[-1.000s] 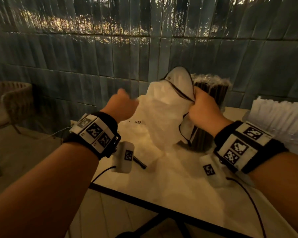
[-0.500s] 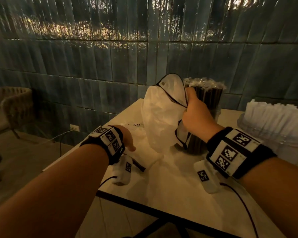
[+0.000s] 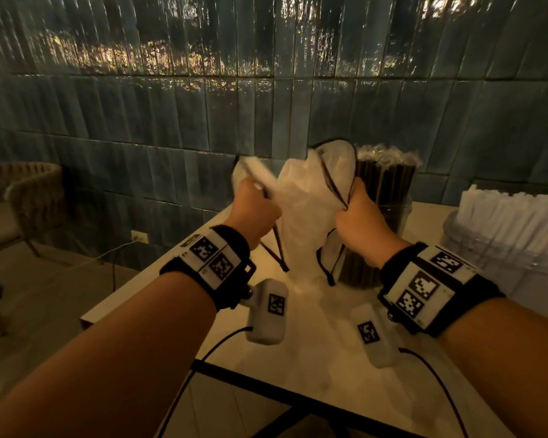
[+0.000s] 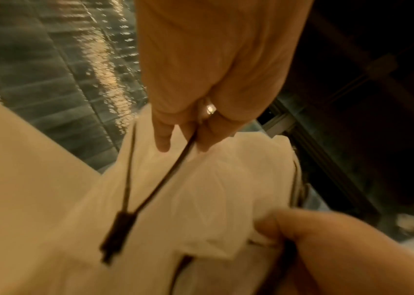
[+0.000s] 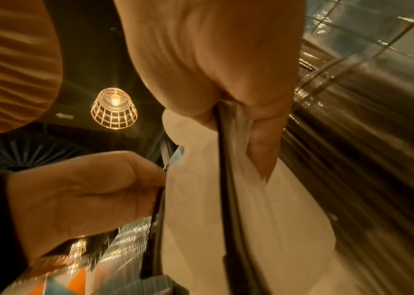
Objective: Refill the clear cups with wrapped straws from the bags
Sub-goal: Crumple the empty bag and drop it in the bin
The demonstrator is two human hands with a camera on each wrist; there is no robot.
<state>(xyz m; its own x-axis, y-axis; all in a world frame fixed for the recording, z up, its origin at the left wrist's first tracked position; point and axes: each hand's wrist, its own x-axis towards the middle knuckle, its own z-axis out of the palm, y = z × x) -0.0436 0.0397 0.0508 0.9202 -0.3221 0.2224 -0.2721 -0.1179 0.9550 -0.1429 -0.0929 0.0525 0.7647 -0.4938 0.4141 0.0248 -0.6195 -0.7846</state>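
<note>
Since the earlier frames, your left hand (image 3: 256, 206) has risen from the counter (image 3: 298, 358) to the white drawstring bag (image 3: 304, 213) and now pinches its dark-corded edge at about 10 o'clock of the bag. Your right hand (image 3: 356, 216) pinches the opposite edge at about 3 o'clock. Both sets of fingers are curled tightly on fabric and cord, as both wrist views confirm, so the bag hangs spread between your hands above the counter.

Whether wrapped straws remain inside cannot be told; the fabric is opaque and looks slack.

Risk: the clear cup of dark straws (image 3: 382, 216) stands just behind your right hand, at 2 o'clock of the bag. A wide outward pull to open the bag's mouth could likely swing your knuckles or the loose cord ends into that cup and tip it. A grip on cord alone may cinch the mouth shut instead of opening it.

A second clear cup, packed with white paper-wrapped straws (image 3: 513, 226), stands at the far right, well apart from the bag.

Surface and room: the counter is pale with a dark edge, set against a glossy blue-green tiled wall (image 3: 171, 121). A woven chair (image 3: 29, 197) stands at far left, and a wire-caged pendant lamp (image 5: 114, 108) hangs overhead.
</note>
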